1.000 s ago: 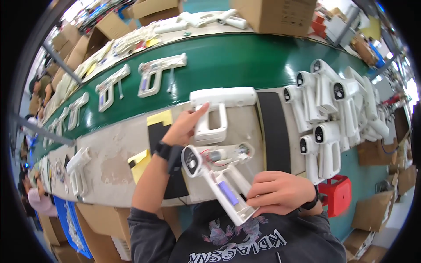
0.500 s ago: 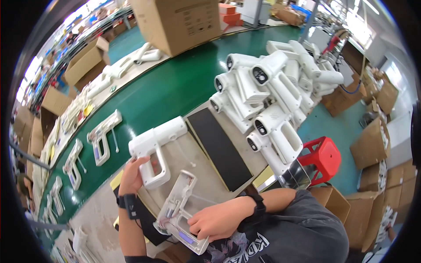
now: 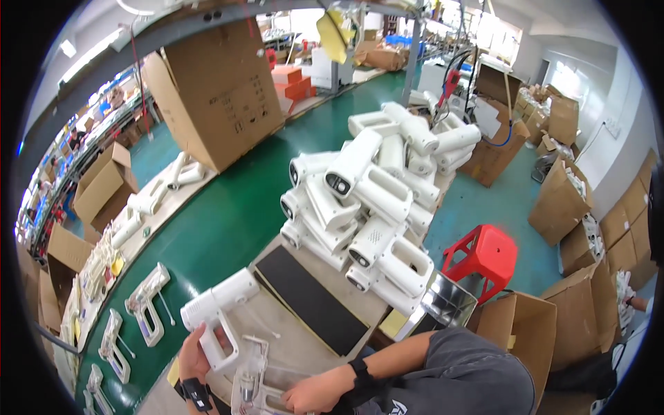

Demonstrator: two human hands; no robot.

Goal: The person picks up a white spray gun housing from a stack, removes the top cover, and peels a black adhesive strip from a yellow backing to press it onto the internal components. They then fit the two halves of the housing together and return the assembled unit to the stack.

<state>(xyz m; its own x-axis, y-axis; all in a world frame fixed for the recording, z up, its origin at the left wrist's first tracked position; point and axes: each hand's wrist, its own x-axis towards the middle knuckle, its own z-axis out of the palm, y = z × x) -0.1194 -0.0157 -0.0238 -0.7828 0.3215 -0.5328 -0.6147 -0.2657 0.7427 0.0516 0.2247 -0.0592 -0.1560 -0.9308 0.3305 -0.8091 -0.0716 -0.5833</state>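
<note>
My left hand [image 3: 194,356] is closed round the rear of the handle of a white gun-shaped device [image 3: 220,303], whose barrel points up and to the right. Close beside it, at the lower edge, lies an opened white gun-shaped housing [image 3: 250,373] with wires and parts showing inside. The fingers of my right hand [image 3: 319,393] are closed on this housing's handle side; its lower end is cut off by the picture. A thin clear tube with a small white end [image 3: 276,335] lies between the device and a black foam strip [image 3: 311,299].
Many finished-looking white devices [image 3: 373,200] are heaped on the table ahead right. Opened housings [image 3: 149,304] lie along the green conveyor [image 3: 207,235] on the left. A large carton [image 3: 221,90] stands beyond it. To the right are a metal bin [image 3: 446,301], a red stool [image 3: 487,256] and cartons [image 3: 529,325].
The view has tilted up and turned right, so the table and both hands sit lower in the picture. Each hand keeps its hold on the same piece.
</note>
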